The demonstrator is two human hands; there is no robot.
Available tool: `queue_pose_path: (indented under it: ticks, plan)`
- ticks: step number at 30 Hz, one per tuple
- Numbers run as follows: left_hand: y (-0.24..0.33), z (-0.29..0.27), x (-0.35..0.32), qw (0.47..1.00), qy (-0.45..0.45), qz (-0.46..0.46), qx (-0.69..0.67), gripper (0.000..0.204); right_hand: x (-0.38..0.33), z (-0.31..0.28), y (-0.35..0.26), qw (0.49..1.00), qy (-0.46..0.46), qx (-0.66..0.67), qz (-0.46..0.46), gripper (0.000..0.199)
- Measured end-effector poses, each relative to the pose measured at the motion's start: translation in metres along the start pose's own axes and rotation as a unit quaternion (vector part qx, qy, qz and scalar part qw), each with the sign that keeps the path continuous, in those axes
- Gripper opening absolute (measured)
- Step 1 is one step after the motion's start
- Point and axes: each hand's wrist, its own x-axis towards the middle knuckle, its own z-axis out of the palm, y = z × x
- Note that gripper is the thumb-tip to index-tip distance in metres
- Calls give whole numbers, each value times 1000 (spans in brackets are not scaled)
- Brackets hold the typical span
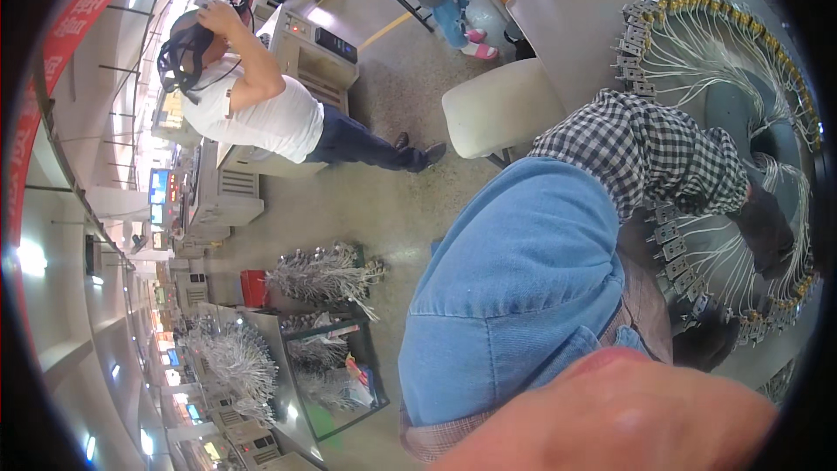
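Handling the wire ring (697, 57): lies on the grey tabletop (593, 35), in from the corner by the cream chair (501, 109); white leads fan inward from its rim.
Sleeved hand (767, 231): dark, reaching out of your checked sleeve (645, 153) to the leads; fingers obscured, so you can't tell whether the grip is open or closed on one.
Second hand (706, 336): dark shape by the lower connectors, partly hidden; grip unreadable. Sideways view, so left/right uncertain.
Metal connectors (636, 48): spaced round the rim. Best take one by its body, not its lead, and leave neighbours in order.
White leads: bunched toward the blue-grey centre piece (732, 113). Part them before pulling; crossed ones could snag.
Checked cuff (728, 179): close over the leads; lift your wrist so the cloth doesn't drag them.
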Motion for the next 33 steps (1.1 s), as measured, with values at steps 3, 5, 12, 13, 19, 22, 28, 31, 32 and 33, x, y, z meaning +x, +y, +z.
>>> queue_pose_path:
  ticks: [3, 5, 12, 13, 19, 22, 28, 31, 32, 33]
  plan:
    - [-6, 3, -5, 999, 19, -35, -24, 38, 1, -1, 0, 1000, -6, 4, -5, 41]
    - [-3, 1, -4, 999, 3, -41, 21, 39, 1, -1, 0, 1000, -6, 7, -7, 41]
    - [23, -2, -27, 996, 12, -46, 81, 45, -2, -6, 2, 1000, -7, 5, -13, 42]
    - [18, -1, -27, 996, 12, -45, 82, 45, -3, -6, 1, 1000, -7, 5, -15, 42]
    - [19, -4, -39, 993, -19, -68, 99, 47, -9, -9, -2, 1000, 0, -12, -23, 42]
    - [21, -12, -53, 989, -21, -106, 98, 49, -8, -7, -4, 999, 2, -22, -23, 43]
    - [16, -30, -68, 990, -6, -122, 77, 56, -11, -8, -12, 996, 16, -72, -52, 43]
    - [9, -43, -82, 985, 77, -105, 118, 47, -7, -4, -18, 986, 10, -136, -91, 43]
    - [14, -49, -86, 986, 73, -100, 115, 47, -6, -1, -22, 980, 6, -169, -109, 43]
    - [21, -56, -94, 984, 66, -146, 76, 49, -5, 1, -27, 964, -3, -224, -143, 43]
